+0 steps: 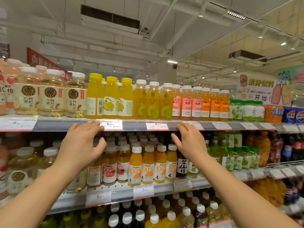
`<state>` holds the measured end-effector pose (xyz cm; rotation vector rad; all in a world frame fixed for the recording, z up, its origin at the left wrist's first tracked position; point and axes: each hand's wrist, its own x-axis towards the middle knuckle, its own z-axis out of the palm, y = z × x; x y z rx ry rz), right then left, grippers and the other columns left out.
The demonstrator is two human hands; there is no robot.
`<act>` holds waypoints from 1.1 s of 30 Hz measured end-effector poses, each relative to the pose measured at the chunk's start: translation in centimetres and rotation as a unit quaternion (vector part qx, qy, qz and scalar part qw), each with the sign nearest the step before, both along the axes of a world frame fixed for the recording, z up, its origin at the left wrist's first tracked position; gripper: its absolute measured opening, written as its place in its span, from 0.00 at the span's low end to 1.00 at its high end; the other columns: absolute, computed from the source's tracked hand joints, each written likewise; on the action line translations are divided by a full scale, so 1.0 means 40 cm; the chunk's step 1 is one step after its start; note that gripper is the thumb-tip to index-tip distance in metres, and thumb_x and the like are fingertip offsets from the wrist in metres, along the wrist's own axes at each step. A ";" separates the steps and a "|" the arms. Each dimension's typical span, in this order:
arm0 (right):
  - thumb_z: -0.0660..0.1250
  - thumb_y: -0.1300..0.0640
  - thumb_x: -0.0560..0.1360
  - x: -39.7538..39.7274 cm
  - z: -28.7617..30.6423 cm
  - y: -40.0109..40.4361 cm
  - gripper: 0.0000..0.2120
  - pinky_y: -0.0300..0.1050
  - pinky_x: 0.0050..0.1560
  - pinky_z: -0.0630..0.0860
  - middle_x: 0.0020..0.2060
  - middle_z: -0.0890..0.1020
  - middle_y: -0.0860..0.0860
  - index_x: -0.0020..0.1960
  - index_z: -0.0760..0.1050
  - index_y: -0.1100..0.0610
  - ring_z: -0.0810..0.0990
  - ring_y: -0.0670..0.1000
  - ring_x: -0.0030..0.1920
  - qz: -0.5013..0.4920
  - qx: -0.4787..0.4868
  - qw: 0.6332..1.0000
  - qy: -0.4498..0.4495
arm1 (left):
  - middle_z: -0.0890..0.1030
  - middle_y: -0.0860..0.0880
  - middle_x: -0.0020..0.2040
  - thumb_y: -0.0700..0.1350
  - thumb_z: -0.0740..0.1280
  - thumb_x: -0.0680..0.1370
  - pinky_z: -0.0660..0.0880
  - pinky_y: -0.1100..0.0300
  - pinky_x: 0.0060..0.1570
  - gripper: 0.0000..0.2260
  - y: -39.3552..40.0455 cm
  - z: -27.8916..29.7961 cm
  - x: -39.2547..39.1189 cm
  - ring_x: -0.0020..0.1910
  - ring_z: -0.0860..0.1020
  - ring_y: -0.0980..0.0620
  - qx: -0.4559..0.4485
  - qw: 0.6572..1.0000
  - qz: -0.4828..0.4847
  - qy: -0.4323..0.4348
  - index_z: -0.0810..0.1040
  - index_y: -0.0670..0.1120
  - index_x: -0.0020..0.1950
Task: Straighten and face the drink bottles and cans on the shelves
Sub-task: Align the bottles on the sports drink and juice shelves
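Both hands raised in front of the top shelf edge (134, 125), each grip wide and empty.

Left hand (80, 145) at 9 o'clock of centre: fingers spread and relaxed, fingertips (94, 123) up at the shelf's price rail just beside the 5.00 tag (111, 125); contact cannot be told. Right hand (189, 142) at 3 o'clock: fingers spread, tips up at the same rail right of the second price tag (157, 126), holding nothing. On the top shelf above the hands, at 12 o'clock: yellow-capped juice bottles (110, 97), upright; the leftmost shows its barcode side, the other two front ones show fruit labels. To their right, white-capped lime-label bottles (153, 101), upright, labels forward. Behind the hands, on the second shelf, orange 100% bottles (148, 165) stand upright.
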<state>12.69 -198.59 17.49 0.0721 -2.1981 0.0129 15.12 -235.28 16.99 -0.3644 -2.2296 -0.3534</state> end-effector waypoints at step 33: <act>0.65 0.52 0.79 -0.046 -0.395 0.543 0.12 0.49 0.49 0.80 0.55 0.83 0.49 0.60 0.80 0.53 0.81 0.53 0.56 0.228 -0.008 0.964 -0.140 | 0.73 0.48 0.74 0.58 0.57 0.77 0.64 0.49 0.74 0.28 0.724 -0.435 0.105 0.74 0.68 0.46 -0.078 0.973 0.063 -0.206 0.73 0.48 0.74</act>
